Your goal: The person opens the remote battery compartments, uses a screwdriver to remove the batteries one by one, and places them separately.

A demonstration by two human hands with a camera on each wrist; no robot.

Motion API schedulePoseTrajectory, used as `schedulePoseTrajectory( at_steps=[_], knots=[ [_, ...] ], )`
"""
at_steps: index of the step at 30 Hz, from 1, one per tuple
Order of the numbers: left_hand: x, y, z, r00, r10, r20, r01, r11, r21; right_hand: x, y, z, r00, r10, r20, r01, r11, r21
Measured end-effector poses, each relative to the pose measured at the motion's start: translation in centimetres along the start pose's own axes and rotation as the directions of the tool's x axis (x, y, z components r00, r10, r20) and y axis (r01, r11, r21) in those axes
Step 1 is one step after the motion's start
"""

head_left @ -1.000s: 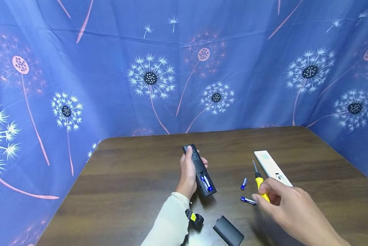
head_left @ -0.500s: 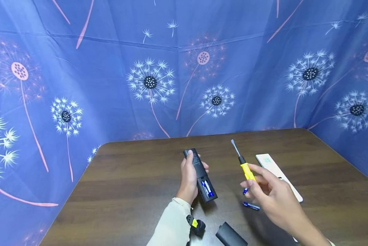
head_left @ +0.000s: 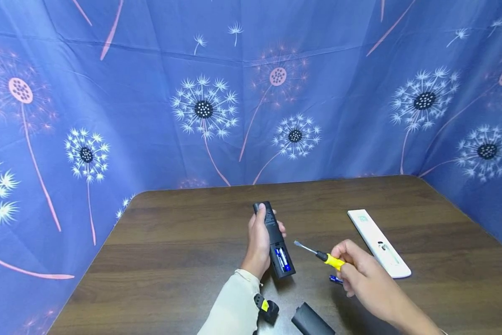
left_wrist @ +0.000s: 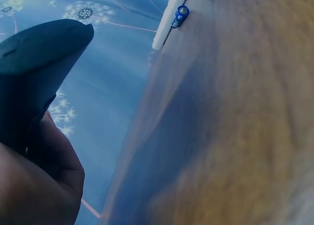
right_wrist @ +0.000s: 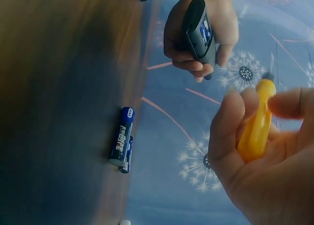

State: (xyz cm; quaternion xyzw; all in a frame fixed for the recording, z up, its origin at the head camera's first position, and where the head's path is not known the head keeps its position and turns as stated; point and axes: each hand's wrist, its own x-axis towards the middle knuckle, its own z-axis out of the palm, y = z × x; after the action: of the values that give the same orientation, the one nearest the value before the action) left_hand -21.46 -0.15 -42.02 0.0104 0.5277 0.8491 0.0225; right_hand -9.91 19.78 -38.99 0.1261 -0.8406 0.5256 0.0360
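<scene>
A black remote control [head_left: 272, 228] lies in my left hand [head_left: 257, 244], the thumb along its back and the fingers wrapped round its far side. Its battery compartment is uncovered, with blue-and-white batteries [head_left: 282, 259] inside. My right hand [head_left: 370, 279] grips a screwdriver [head_left: 334, 261] by its yellow handle; the flat metal tip points left toward the remote, apart from it. In the right wrist view the yellow handle [right_wrist: 257, 124] sits between thumb and fingers. Two loose blue batteries [right_wrist: 121, 136] lie on the table, mostly hidden behind my right hand in the head view.
A white remote [head_left: 378, 244] with a recess in its face lies at the right on the brown wooden table [head_left: 184, 242]. A black battery cover [head_left: 312, 319] rests near the front edge. Behind the table hangs a blue dandelion-print cloth [head_left: 242, 93].
My right hand has lifted the screwdriver off the table beside the white remote and brought it left, its tip swinging toward the black remote. The left hand has stayed nearly still.
</scene>
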Motion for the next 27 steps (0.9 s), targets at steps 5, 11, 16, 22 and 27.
schedulePoseTrajectory(
  at_steps=[5,11,16,22,27],
  knots=[
    [-0.45,-0.31,0.02,0.998,-0.064,0.021,0.064,0.998,-0.005,-0.37,0.15,0.59,0.997,-0.072,-0.016,0.065,0.956,-0.285],
    [-0.46,-0.2,0.3,0.997,-0.074,0.018,0.075,0.995,-0.067,-0.29,0.06,0.46,0.998,-0.062,0.002,0.056,0.889,-0.454],
    [-0.47,0.0,0.32,0.997,-0.067,0.024,0.069,0.996,-0.061,-0.38,0.22,0.37,0.993,-0.112,0.03,0.113,0.876,-0.47],
    [-0.82,-0.05,0.2,0.996,-0.059,0.061,0.062,0.997,-0.054,-0.61,0.2,0.21,0.989,-0.128,0.073,0.147,0.866,-0.478],
    [-0.83,0.08,0.18,0.995,-0.05,0.09,0.055,0.997,-0.057,-0.63,0.0,0.21,0.988,-0.138,0.075,0.156,0.831,-0.534]
  ],
)
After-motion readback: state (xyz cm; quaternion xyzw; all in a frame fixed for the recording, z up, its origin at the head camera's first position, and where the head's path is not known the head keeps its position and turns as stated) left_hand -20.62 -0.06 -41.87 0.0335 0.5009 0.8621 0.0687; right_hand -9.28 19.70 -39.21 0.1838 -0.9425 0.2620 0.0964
